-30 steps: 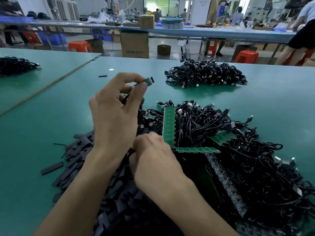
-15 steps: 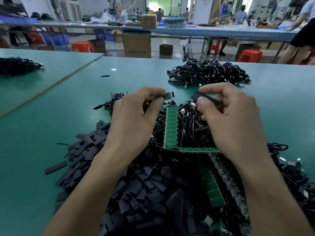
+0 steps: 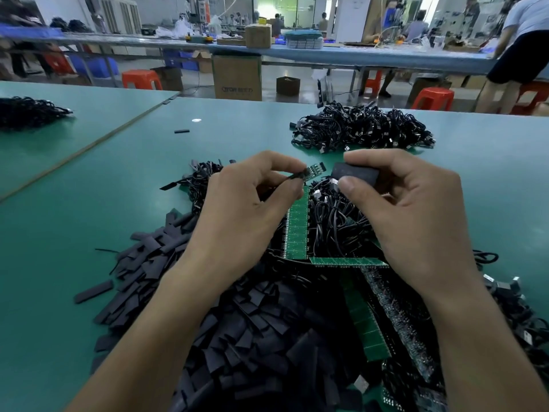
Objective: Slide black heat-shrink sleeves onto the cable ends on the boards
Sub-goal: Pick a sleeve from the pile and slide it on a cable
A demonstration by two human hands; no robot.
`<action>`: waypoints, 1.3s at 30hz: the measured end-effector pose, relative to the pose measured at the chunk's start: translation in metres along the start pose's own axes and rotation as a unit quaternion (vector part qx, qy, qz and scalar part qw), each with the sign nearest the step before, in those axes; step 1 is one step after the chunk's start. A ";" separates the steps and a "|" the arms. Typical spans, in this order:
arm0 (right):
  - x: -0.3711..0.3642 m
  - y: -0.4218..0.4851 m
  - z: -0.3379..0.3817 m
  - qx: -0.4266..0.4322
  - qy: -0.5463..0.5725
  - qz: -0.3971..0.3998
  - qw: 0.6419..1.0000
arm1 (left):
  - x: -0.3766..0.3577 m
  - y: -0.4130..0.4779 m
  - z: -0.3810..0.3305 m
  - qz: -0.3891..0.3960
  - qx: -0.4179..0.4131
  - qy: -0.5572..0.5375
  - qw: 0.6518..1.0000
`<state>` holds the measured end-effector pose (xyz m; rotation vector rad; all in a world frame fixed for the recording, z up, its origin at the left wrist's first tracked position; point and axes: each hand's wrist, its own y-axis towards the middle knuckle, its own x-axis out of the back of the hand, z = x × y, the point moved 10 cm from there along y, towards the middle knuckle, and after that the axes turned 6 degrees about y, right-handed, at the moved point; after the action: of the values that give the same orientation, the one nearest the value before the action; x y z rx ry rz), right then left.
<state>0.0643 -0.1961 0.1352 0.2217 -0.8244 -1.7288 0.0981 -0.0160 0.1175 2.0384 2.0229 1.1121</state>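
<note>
The left hand (image 3: 237, 209) pinches a small board (image 3: 312, 171) above the cable pile; the right hand (image 3: 416, 209) pinches a sleeve (image 3: 355, 173) just right of it. Squeezing the sleeve open and lining its mouth up should ease entry.

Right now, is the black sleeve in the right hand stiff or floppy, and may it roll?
The heat-shrink sleeve is probably light and pliable: the right hand merely pinches it at one edge. It looks flattened, so it likely will not roll.
</note>
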 end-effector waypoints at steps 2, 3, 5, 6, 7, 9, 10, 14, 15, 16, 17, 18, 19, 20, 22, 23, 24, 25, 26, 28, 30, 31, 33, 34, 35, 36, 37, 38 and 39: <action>-0.002 0.000 -0.002 -0.007 0.009 0.005 1.000 | 0.000 0.000 0.000 -0.005 0.001 0.001 1.000; -0.002 0.000 -0.002 -0.009 0.015 0.005 1.000 | -0.001 -0.001 -0.001 -0.006 0.001 0.001 1.000; -0.001 0.000 -0.001 -0.009 0.021 0.000 1.000 | -0.001 -0.002 -0.001 -0.005 0.002 -0.002 1.000; 0.000 0.000 -0.001 -0.006 0.022 -0.003 1.000 | -0.001 -0.002 -0.001 -0.004 0.003 -0.003 1.000; 0.000 0.001 0.000 -0.002 0.025 -0.005 1.000 | -0.001 -0.002 -0.002 -0.005 0.003 -0.003 1.000; 0.001 0.002 0.001 0.005 0.038 -0.003 0.999 | 0.000 -0.003 -0.004 -0.008 0.001 -0.004 1.000; 0.000 0.003 0.001 0.008 0.044 -0.001 0.999 | 0.000 -0.003 -0.004 -0.009 0.000 -0.006 1.000; -0.002 0.002 -0.002 0.008 0.064 0.001 0.998 | 0.000 -0.004 -0.006 -0.007 -0.003 -0.006 1.000; -0.002 0.002 -0.003 0.008 0.067 0.002 0.998 | -0.001 -0.004 -0.006 -0.003 -0.003 -0.006 1.000; -0.003 0.001 -0.003 0.008 0.069 0.002 0.998 | -0.002 -0.004 -0.007 0.000 -0.003 -0.007 1.000; -0.003 0.002 -0.004 0.008 0.071 0.001 0.997 | -0.002 -0.005 -0.008 0.003 -0.003 -0.008 1.000; -0.003 0.002 -0.004 0.010 0.069 0.001 0.998 | -0.002 -0.005 -0.008 0.004 -0.003 -0.010 1.000; -0.003 0.002 -0.004 0.012 0.066 0.000 0.998 | -0.002 -0.005 -0.009 0.005 -0.003 -0.012 1.000; -0.002 0.002 -0.003 0.014 0.062 -0.001 0.998 | -0.002 -0.005 -0.009 0.006 -0.003 -0.015 1.000; -0.002 0.002 -0.002 0.019 0.060 -0.005 0.998 | -0.002 -0.004 -0.010 0.007 -0.002 -0.020 1.000; -0.001 0.001 -0.002 0.022 0.058 -0.008 0.998 | -0.003 -0.004 -0.009 0.007 0.000 -0.023 1.000; -0.001 0.001 -0.001 0.024 0.053 -0.010 0.998 | -0.003 -0.004 -0.009 0.007 0.001 -0.025 1.000; -0.001 0.001 0.000 0.025 0.050 -0.012 0.998 | -0.003 -0.004 -0.009 0.007 0.002 -0.026 1.000; -0.001 0.001 0.000 0.024 0.050 -0.012 0.998 | -0.004 -0.004 -0.009 0.008 0.003 -0.027 1.000; -0.001 0.001 -0.002 0.019 0.053 -0.010 0.998 | -0.004 -0.004 -0.009 0.009 0.003 -0.031 0.999; -0.002 0.001 -0.002 0.016 0.055 -0.006 0.998 | -0.002 -0.004 -0.010 0.008 0.002 -0.034 0.999; -0.002 0.001 -0.003 0.015 0.054 -0.004 0.998 | -0.002 -0.004 -0.010 0.008 0.003 -0.035 0.999; -0.003 0.000 -0.002 0.015 0.044 0.000 0.999 | -0.002 -0.004 -0.010 0.012 0.005 -0.037 0.999; -0.004 0.001 -0.001 0.017 0.038 0.001 0.999 | -0.003 -0.004 -0.010 0.015 0.006 -0.036 0.999; -0.004 0.001 -0.001 0.019 0.035 0.002 0.999 | -0.003 -0.004 -0.009 0.018 0.006 -0.035 0.999; -0.004 0.000 -0.001 0.020 0.035 0.001 0.999 | -0.003 -0.004 -0.009 0.020 0.006 -0.034 0.999; -0.004 0.000 -0.001 0.020 0.037 -0.001 0.999 | -0.003 -0.004 -0.009 0.020 0.005 -0.034 0.999; -0.003 0.000 -0.001 0.019 0.038 -0.003 0.999 | -0.003 -0.004 -0.009 0.020 0.005 -0.035 0.999; -0.003 0.000 -0.002 0.018 0.038 -0.004 0.999 | -0.003 -0.004 -0.009 0.019 0.006 -0.037 0.999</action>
<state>0.0663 -0.1939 0.1330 0.3133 -0.8002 -1.7036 0.0904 -0.0219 0.1208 2.0982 1.9699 1.0176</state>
